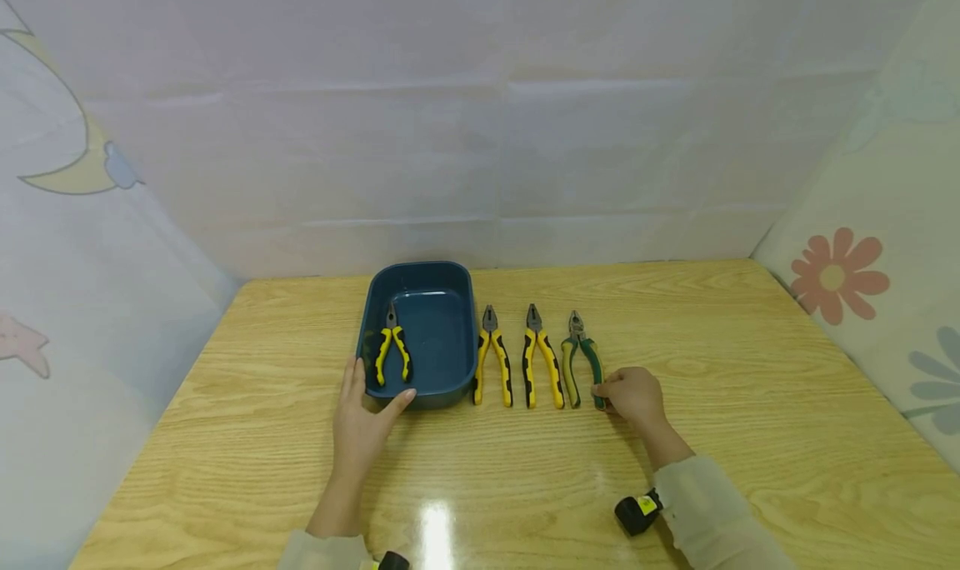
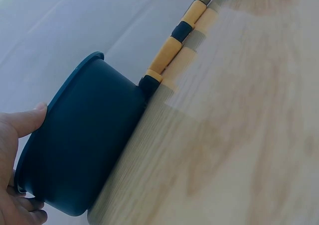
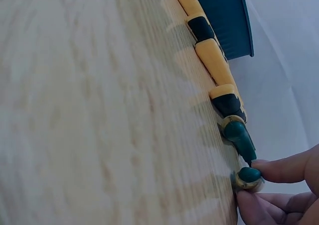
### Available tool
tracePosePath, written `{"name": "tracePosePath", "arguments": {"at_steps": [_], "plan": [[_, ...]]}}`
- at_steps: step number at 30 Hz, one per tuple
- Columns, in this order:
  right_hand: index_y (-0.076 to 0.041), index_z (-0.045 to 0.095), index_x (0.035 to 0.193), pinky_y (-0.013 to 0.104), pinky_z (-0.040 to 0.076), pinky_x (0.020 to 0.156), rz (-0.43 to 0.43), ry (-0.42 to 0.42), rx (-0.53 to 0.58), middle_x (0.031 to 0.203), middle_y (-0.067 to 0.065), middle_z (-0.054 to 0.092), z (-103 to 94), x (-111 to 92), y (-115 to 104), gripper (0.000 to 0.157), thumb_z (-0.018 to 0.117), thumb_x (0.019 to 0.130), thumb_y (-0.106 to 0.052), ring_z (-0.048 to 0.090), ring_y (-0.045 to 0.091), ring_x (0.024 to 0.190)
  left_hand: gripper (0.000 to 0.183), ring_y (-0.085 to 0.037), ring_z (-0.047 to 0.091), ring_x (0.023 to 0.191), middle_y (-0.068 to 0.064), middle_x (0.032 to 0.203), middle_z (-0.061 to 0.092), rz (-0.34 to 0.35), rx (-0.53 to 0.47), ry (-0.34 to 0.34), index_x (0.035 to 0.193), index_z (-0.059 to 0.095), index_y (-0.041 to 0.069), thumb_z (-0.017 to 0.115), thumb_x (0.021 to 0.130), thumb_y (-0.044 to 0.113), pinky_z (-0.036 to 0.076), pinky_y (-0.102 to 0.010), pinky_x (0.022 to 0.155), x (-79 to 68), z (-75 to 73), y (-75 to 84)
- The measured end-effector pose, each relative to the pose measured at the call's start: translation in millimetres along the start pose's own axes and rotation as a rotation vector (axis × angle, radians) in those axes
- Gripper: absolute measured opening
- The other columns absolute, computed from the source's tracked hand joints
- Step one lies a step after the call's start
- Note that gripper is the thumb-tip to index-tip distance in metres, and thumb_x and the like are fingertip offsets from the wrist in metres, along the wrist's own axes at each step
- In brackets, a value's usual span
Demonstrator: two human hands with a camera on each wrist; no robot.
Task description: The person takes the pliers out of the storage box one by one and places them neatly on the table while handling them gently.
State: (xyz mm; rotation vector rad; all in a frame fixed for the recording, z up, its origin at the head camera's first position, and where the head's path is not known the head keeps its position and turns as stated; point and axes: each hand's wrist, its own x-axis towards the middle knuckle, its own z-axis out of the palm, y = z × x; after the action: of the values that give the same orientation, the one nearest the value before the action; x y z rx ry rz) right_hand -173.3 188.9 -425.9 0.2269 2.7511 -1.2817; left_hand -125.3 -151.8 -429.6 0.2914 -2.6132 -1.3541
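Observation:
My left hand (image 1: pixel 362 428) clasps the near left corner of a dark blue plastic basin (image 1: pixel 427 401), its thumb at the front rim and its fingers along the left side. Inside the basin lies a pair of yellow-and-black pliers (image 1: pixel 393 345). With thumb and fingers, my right hand (image 1: pixel 633 395) pinches the end of the right handle of green-handled pliers (image 1: pixel 592 357); in the right wrist view that handle end (image 3: pixel 248 174) is between thumb and fingers. The pliers' jaws point away toward the wall.
Two more yellow-and-black pliers, one (image 1: pixel 491 349) right beside the basin and another (image 1: pixel 542 353) farther right, lie in a row with the green ones. Everything stands on a wood-grain table (image 1: pixel 510 487), with a pale cloth backdrop (image 1: pixel 495 170) behind its far edge.

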Motion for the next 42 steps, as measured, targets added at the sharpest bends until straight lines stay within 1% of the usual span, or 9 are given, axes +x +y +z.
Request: {"name": "tracePosePath", "arguments": {"at_steps": [7, 13, 16, 21, 24, 27, 32, 38, 42], "plan": [[0.013, 0.056, 0.095, 0.030, 0.047, 0.053, 0.016, 0.027, 0.080, 0.078, 0.017, 0.061, 2.7, 0, 1, 0.027, 0.061, 0.078, -0.008, 0.059, 0.019, 0.059, 0.099, -0.029, 0.008, 0.128, -0.007, 0.143, 0.006, 0.004, -0.012, 0.008, 0.138, 0.013, 0.005, 0.063, 0.068, 0.054, 0.017, -0.050, 0.098, 0.9, -0.5, -0.4], [0.013, 0.053, 0.101, 0.030, 0.048, 0.056, 0.018, 0.041, 0.162, 0.082, 0.019, 0.061, 4.7, 1, 2, 0.030, 0.059, 0.080, -0.008, 0.060, 0.022, 0.064, 0.099, -0.027, 0.007, 0.128, -0.007, 0.143, 0.007, 0.009, -0.020, 0.010, 0.138, 0.014, 0.005, 0.063, 0.068, 0.053, 0.016, -0.050, 0.099, 1.7, -1.2, -0.8], [0.013, 0.053, 0.102, 0.030, 0.048, 0.057, 0.000, 0.052, 0.154, 0.083, 0.019, 0.061, 4.2, 0, 1, 0.031, 0.059, 0.081, -0.009, 0.060, 0.023, 0.066, 0.100, -0.028, 0.007, 0.128, -0.006, 0.143, 0.006, 0.001, -0.010, 0.009, 0.138, 0.013, 0.005, 0.063, 0.067, 0.055, 0.016, -0.051, 0.098, 1.9, -1.2, -0.8], [0.010, 0.054, 0.104, 0.035, 0.046, 0.064, -0.041, 0.074, 0.089, 0.091, 0.021, 0.058, 2.4, -2, -3, 0.033, 0.057, 0.082, -0.014, 0.055, 0.030, 0.081, 0.100, -0.028, 0.007, 0.128, -0.006, 0.143, 0.006, -0.002, -0.002, 0.008, 0.138, 0.013, 0.006, 0.062, 0.067, 0.056, 0.017, -0.050, 0.098, 2.0, -1.8, -0.2], [0.010, 0.054, 0.105, 0.034, 0.047, 0.063, -0.064, 0.075, 0.102, 0.093, 0.021, 0.056, 2.1, -3, -8, 0.033, 0.057, 0.083, -0.014, 0.055, 0.031, 0.082, 0.100, -0.027, 0.008, 0.128, -0.005, 0.143, 0.007, 0.007, -0.003, 0.013, 0.138, 0.014, 0.005, 0.062, 0.067, 0.056, 0.017, -0.050, 0.098, 1.7, -2.0, 0.1], [0.011, 0.054, 0.105, 0.031, 0.048, 0.062, -0.067, 0.060, 0.162, 0.092, 0.020, 0.056, 3.8, -4, -15, 0.032, 0.057, 0.083, -0.013, 0.056, 0.030, 0.079, 0.100, -0.026, 0.008, 0.128, -0.005, 0.143, 0.007, 0.013, 0.000, 0.017, 0.138, 0.015, 0.005, 0.062, 0.067, 0.057, 0.017, -0.049, 0.099, 1.7, -1.4, 0.3], [0.011, 0.051, 0.109, 0.035, 0.049, 0.066, -0.077, 0.020, 0.285, 0.095, 0.020, 0.055, 11.0, -5, -23, 0.035, 0.055, 0.084, -0.013, 0.056, 0.031, 0.081, 0.101, -0.025, 0.008, 0.129, -0.004, 0.143, 0.007, 0.013, 0.006, 0.011, 0.138, 0.015, 0.006, 0.060, 0.066, 0.060, 0.018, -0.048, 0.099, 1.9, -0.7, 0.9], [0.012, 0.048, 0.113, 0.027, 0.049, 0.064, -0.167, -0.040, 0.413, 0.094, 0.017, 0.057, 29.1, 6, -14, 0.045, 0.058, 0.083, -0.022, 0.058, 0.021, 0.078, 0.101, -0.025, 0.008, 0.129, -0.002, 0.143, 0.007, 0.023, 0.013, 0.009, 0.138, 0.016, 0.005, 0.061, 0.066, 0.060, 0.018, -0.048, 0.099, 2.1, -0.3, 1.3], [0.012, 0.045, 0.116, 0.031, 0.049, 0.071, -0.149, -0.089, 0.459, 0.101, 0.023, 0.056, 32.5, 0, -31, 0.046, 0.056, 0.084, -0.020, 0.057, 0.027, 0.087, 0.100, -0.026, 0.009, 0.128, -0.004, 0.143, 0.008, 0.028, 0.017, 0.016, 0.138, 0.017, 0.004, 0.061, 0.066, 0.059, 0.018, -0.048, 0.099, 2.1, 0.4, 1.0]]}}
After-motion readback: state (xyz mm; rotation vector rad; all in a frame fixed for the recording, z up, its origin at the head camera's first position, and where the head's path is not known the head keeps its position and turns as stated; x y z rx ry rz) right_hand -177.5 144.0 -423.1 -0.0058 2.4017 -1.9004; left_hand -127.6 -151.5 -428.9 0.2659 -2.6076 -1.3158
